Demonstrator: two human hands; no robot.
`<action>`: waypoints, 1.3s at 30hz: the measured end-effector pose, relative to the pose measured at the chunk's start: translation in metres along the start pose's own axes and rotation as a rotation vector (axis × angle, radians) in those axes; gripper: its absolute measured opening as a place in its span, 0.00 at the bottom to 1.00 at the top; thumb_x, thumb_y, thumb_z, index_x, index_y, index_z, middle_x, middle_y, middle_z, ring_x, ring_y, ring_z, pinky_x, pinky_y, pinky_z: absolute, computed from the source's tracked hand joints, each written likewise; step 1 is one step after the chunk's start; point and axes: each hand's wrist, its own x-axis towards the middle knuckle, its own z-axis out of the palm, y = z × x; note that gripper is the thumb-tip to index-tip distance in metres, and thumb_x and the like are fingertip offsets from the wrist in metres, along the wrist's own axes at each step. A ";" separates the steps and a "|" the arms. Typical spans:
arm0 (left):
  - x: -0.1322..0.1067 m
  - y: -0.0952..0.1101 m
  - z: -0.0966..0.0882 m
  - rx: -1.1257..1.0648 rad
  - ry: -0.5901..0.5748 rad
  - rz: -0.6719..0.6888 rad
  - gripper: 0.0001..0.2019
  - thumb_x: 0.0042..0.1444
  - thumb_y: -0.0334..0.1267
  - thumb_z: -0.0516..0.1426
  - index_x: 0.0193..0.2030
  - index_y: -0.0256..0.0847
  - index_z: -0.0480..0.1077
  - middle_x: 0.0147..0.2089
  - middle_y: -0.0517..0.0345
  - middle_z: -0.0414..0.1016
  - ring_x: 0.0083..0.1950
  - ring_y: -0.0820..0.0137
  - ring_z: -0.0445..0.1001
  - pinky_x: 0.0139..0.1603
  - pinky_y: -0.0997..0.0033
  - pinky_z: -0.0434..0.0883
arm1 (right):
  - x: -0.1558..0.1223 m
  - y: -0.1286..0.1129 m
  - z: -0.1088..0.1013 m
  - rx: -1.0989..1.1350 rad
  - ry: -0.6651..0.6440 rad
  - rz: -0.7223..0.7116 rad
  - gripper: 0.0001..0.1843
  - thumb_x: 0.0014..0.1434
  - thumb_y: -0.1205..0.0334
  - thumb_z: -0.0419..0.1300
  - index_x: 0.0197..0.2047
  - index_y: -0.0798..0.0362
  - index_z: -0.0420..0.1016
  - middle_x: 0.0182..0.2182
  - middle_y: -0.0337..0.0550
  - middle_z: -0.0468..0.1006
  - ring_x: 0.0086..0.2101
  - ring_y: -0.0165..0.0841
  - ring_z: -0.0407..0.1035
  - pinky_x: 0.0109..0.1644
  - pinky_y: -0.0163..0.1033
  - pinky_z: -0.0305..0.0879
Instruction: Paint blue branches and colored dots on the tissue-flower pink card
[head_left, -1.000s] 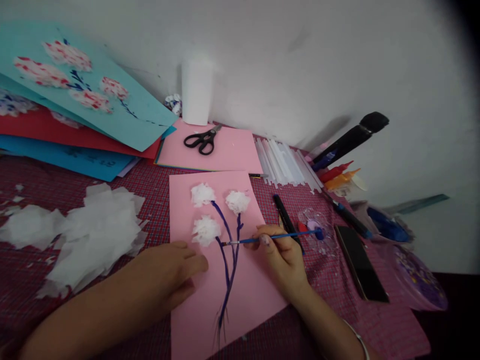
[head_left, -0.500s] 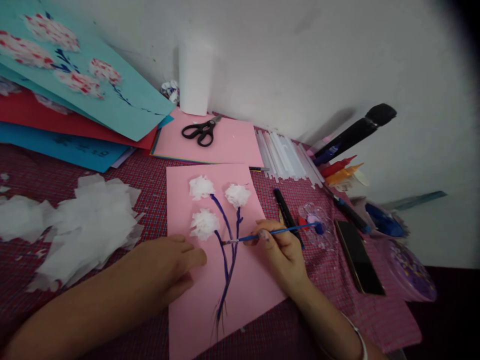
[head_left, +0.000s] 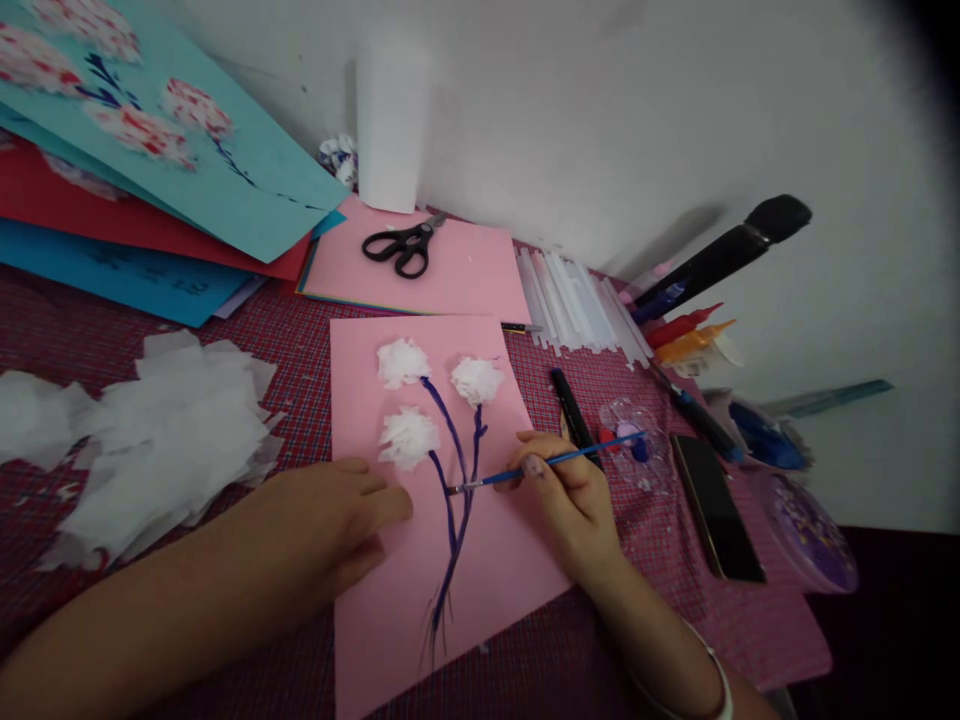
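A pink sheet of paper [head_left: 405, 620] lies before me with three white tissue flowers [head_left: 409, 437] stuck on it and purple painted stems [head_left: 454, 560] running down from them. My right hand [head_left: 566, 500] pinches a thin blue paintbrush [head_left: 555, 460]; its tip touches the left stem. My left hand [head_left: 349, 515] rests over the sheet's left edge, fingers loosely spread, holding nothing. A clear paint palette [head_left: 652, 480] with red, lilac and dark blue paint sits to the right, beneath the brush's far end.
White tissue squares [head_left: 172, 430] are piled at left, below finished flower cards [head_left: 255, 220]. Black scissors [head_left: 401, 245] lie on stacked pink paper [head_left: 480, 270]. Glue sticks [head_left: 574, 300], a black marker [head_left: 571, 405], a phone [head_left: 716, 510] and a glitter tub [head_left: 810, 535] stand toward the right.
The brush tip has shifted very slightly along the left stem, still in my right hand. My left hand stays in place; the whole view has shifted a little.
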 end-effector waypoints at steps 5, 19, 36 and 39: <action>-0.001 0.001 -0.002 -0.017 -0.064 -0.017 0.07 0.59 0.31 0.52 0.39 0.44 0.71 0.44 0.54 0.75 0.48 0.59 0.74 0.49 0.58 0.71 | -0.001 -0.002 0.000 -0.012 0.000 0.026 0.13 0.66 0.62 0.54 0.31 0.49 0.75 0.24 0.37 0.79 0.30 0.34 0.74 0.52 0.47 0.67; -0.001 0.005 -0.006 -0.001 -0.101 -0.048 0.07 0.58 0.29 0.52 0.38 0.44 0.70 0.44 0.53 0.75 0.48 0.58 0.74 0.46 0.60 0.71 | 0.000 -0.006 -0.002 -0.015 -0.036 -0.005 0.15 0.66 0.60 0.54 0.27 0.48 0.74 0.20 0.36 0.77 0.26 0.34 0.73 0.57 0.50 0.66; -0.001 0.000 -0.001 -0.012 -0.063 0.002 0.07 0.58 0.30 0.52 0.37 0.43 0.71 0.43 0.54 0.76 0.45 0.60 0.74 0.44 0.63 0.70 | -0.003 -0.007 -0.006 0.018 0.017 0.051 0.13 0.66 0.60 0.55 0.30 0.48 0.75 0.20 0.35 0.80 0.25 0.33 0.75 0.58 0.51 0.67; -0.002 -0.004 0.003 -0.011 0.009 0.032 0.07 0.58 0.31 0.52 0.37 0.44 0.71 0.41 0.55 0.76 0.43 0.62 0.75 0.43 0.65 0.71 | -0.001 -0.008 -0.004 -0.018 0.020 0.026 0.13 0.66 0.60 0.55 0.30 0.48 0.75 0.20 0.36 0.80 0.26 0.34 0.76 0.57 0.51 0.68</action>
